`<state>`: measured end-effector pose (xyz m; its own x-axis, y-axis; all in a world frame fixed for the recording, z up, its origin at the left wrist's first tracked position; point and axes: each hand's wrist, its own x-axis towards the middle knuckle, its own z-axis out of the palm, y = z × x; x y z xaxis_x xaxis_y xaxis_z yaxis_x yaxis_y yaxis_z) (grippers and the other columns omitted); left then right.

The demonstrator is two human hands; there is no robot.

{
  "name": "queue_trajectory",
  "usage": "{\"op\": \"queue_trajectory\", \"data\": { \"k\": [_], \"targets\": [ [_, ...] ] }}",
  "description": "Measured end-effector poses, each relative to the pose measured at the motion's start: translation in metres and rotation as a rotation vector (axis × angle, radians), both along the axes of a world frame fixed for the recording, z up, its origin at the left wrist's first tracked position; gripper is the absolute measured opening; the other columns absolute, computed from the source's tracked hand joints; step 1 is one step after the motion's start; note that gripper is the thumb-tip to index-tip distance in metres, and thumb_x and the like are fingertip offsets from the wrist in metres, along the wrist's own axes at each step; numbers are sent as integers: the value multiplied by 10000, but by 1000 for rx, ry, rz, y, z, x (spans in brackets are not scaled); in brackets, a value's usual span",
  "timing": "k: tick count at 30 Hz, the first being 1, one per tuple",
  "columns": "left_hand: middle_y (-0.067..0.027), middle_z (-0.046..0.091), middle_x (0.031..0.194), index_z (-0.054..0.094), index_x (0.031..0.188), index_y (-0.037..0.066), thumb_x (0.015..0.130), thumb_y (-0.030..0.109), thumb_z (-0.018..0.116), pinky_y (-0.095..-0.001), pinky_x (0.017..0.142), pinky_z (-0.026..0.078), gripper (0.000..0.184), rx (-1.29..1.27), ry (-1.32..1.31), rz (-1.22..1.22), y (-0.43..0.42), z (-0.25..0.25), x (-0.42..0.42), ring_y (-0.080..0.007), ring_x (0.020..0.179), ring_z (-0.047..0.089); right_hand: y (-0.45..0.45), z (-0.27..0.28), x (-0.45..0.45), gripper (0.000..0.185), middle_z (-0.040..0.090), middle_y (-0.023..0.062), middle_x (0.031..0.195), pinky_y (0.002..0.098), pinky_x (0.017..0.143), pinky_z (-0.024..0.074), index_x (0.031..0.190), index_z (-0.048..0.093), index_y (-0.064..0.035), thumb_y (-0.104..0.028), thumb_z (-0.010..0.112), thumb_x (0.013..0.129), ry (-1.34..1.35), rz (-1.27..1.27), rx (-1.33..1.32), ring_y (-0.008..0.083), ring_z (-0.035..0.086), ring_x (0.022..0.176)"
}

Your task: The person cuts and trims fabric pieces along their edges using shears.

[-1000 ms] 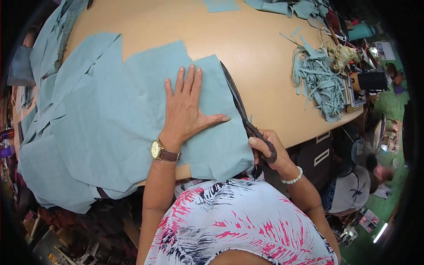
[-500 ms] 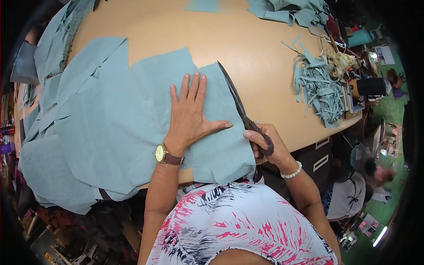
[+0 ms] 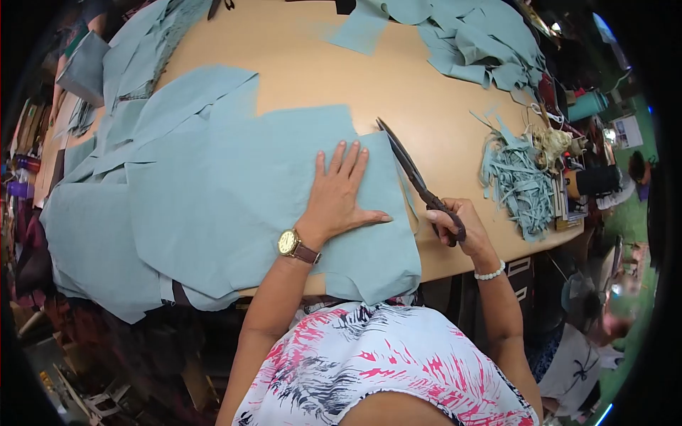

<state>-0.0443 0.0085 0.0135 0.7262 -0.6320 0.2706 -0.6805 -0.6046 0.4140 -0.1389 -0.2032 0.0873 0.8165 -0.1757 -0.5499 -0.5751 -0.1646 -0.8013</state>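
My left hand (image 3: 337, 195) lies flat with fingers spread on a pale blue-green piece of fabric (image 3: 387, 245). A wristwatch (image 3: 288, 243) is on that wrist. My right hand (image 3: 462, 227) grips the handles of large dark scissors (image 3: 412, 170), whose blades point away from me along the fabric's right edge. A thin fabric strip (image 3: 408, 193) shows between that edge and the scissors. More sheets of the same fabric (image 3: 192, 192) overlap to the left, some hanging over the table's front edge.
On the wooden table (image 3: 298, 57), a heap of narrow fabric offcuts (image 3: 522, 184) sits at right, beside a dark thread spool (image 3: 598, 182). Crumpled fabric pieces (image 3: 490, 42) lie at the back right. Another dark tool (image 3: 214, 7) is at the far edge.
The scissors have moved away from the fabric's right edge, and a thin strip now shows there. My left hand stays flat on the fabric. The whole view has shifted.
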Motion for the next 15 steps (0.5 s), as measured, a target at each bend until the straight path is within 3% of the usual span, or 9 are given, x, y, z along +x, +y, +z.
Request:
{"op": "queue_trajectory", "data": {
  "k": [6,9,12,14,15],
  "targets": [
    [-185,305,1361,320,1302,-20,558,691,618,-566,1007,169,1071,-12,-22,-7,1,-1,0,-337,1279,246,1,-18,-4,377,460,-15,489,170,357,309,670,548,-18,-366,673,741,-83,-45,144,54,434,376],
    [-182,306,1361,322,1301,-21,559,692,615,-564,1007,172,1070,-14,-23,-5,1,-1,0,-336,1278,247,2,-13,-3,344,457,-16,483,174,357,301,655,538,-28,-330,664,759,-35,-16,55,55,431,374],
    [-181,308,1361,324,1302,-16,563,690,615,-562,1009,171,1063,-16,-30,-4,1,-3,0,-335,1279,247,-9,-9,-1,319,454,-17,473,181,353,299,640,525,-36,-295,652,777,-149,27,-44,54,429,372],
    [-181,310,1361,324,1304,-10,568,686,617,-559,1011,167,1055,-4,-30,0,0,-3,0,-334,1281,245,-28,-7,13,288,461,9,451,210,333,307,602,509,-38,-215,683,747,-192,-75,-151,78,438,359],
    [-181,310,1362,323,1306,-7,571,683,618,-558,1013,165,1050,7,-27,2,0,-2,0,-334,1283,244,-42,-5,22,297,483,35,445,226,333,325,588,508,-25,-202,709,717,-186,-53,-348,94,455,356]
  ]
}}
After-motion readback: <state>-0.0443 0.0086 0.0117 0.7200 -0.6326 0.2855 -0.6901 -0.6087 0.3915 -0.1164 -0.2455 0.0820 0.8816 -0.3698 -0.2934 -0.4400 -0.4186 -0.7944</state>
